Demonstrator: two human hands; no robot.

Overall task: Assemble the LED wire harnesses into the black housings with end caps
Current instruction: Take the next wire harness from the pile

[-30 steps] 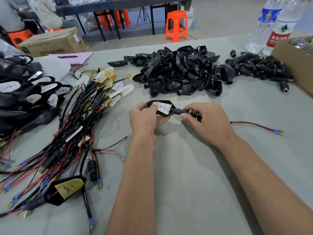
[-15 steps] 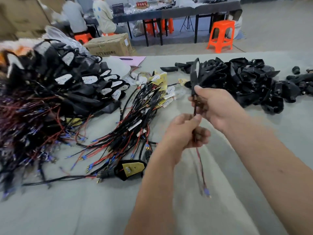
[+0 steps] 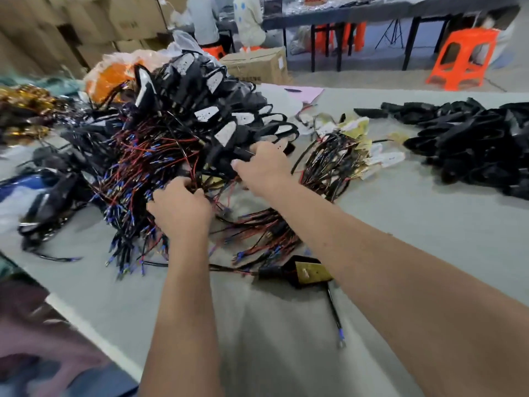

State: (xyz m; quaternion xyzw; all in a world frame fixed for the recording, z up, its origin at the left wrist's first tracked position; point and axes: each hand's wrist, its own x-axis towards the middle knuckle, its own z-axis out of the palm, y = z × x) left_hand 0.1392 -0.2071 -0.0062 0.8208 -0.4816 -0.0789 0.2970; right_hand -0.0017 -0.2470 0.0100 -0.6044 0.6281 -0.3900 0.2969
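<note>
A big heap of finished assemblies (image 3: pixel 183 130), black housings with white LED boards and red-black leads, fills the left of the grey table (image 3: pixel 400 230). My right hand (image 3: pixel 263 167) grips the black housing of one assembled unit (image 3: pixel 237 159) at the heap's near edge. My left hand (image 3: pixel 180 207) is curled on that unit's red and black wires (image 3: pixel 197 179) just below. Loose LED wire harnesses (image 3: pixel 335 156) lie to the right of my hands. Empty black housings (image 3: pixel 472 144) are piled at the far right. One housing with a yellow board (image 3: pixel 303 272) lies by my right forearm.
The table's near-left edge (image 3: pixel 94 336) runs diagonally at bottom left. A cardboard box (image 3: pixel 257 67) and an orange bag (image 3: pixel 114 75) stand behind the heap. Beyond are an orange stool (image 3: pixel 461 64), a dark table (image 3: pixel 372 15) and two seated people (image 3: pixel 226 21).
Both hands carried the assembled unit leftwards from mid-air over the table down onto the heap of finished assemblies. My view swung left and the end caps left the frame.
</note>
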